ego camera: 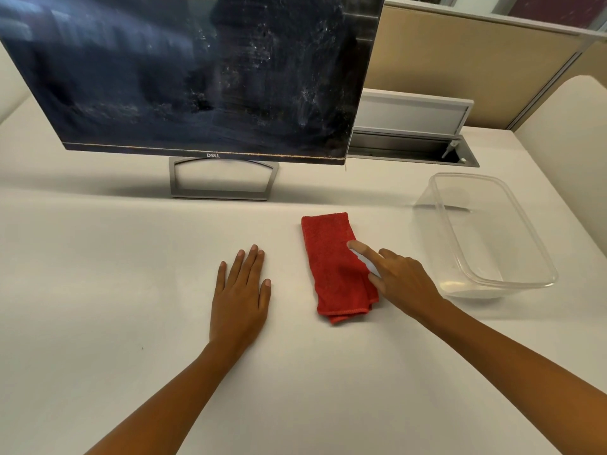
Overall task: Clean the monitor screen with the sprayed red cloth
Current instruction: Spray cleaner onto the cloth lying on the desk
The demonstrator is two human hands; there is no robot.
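— So, where is the red cloth point(331, 264) lying right now?

— It is lying folded on the white table point(98, 257), right of centre and nearer than the monitor stand. Its long axis is running near to far, with the far end leaning slightly left.

— And which hand is closer to it?

— The right hand point(404, 280), clearly. It is coming in from the cloth's right side, with the index finger point(361, 249) resting straight on the cloth's right edge and the thumb touching that edge a little nearer. A strip of table is showing between the two, so I am judging that the hand is touching the cloth, not pinching it yet.

— What is the left hand point(241, 290) doing?

— It is lying flat on the table with its fingers straight, holding nothing, just left of the cloth and apart from it.

— And the target?

— The monitor screen point(184, 70) is standing at the far side, up and left of the cloth, and showing pale smears, thickest toward its right half. A clear tub point(492, 244) is sitting to the right of the hand.

— So the coming move?

— Probably closing thumb and fingers across the cloth's short width, then lifting it far and left.
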